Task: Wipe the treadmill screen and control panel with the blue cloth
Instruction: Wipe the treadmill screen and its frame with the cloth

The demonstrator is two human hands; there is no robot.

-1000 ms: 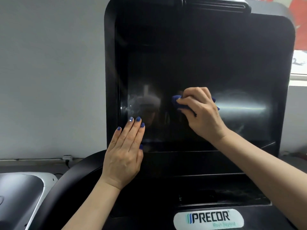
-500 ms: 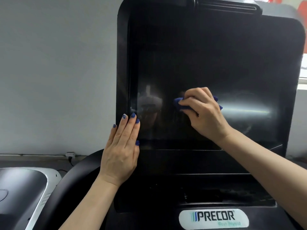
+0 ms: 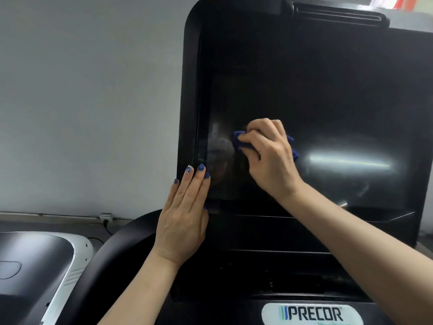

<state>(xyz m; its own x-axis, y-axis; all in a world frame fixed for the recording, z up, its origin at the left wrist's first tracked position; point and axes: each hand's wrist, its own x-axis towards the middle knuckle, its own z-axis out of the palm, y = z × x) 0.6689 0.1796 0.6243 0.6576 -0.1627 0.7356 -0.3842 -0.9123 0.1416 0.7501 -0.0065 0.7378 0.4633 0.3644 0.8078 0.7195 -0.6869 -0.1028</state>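
Observation:
The treadmill's large dark screen (image 3: 328,102) fills the upper right of the head view, glossy with reflections. My right hand (image 3: 271,158) presses a bunched blue cloth (image 3: 237,139) against the lower left part of the glass; most of the cloth is hidden under my fingers. My left hand (image 3: 185,212) lies flat with its fingers together on the screen's lower left corner and black frame, holding nothing. Below the screen, the dark control panel (image 3: 269,273) sits recessed above a PRECOR badge (image 3: 311,314).
A curved black handlebar (image 3: 112,259) sweeps down to the left of the console. Another machine with a grey and white cover (image 3: 35,266) stands at lower left. A grey wall (image 3: 89,102) with a socket and cable (image 3: 105,218) is behind.
My right hand and the cloth have slid left across the screen. My left hand has shifted left onto the frame's corner. The view has panned left, so the console sits further right.

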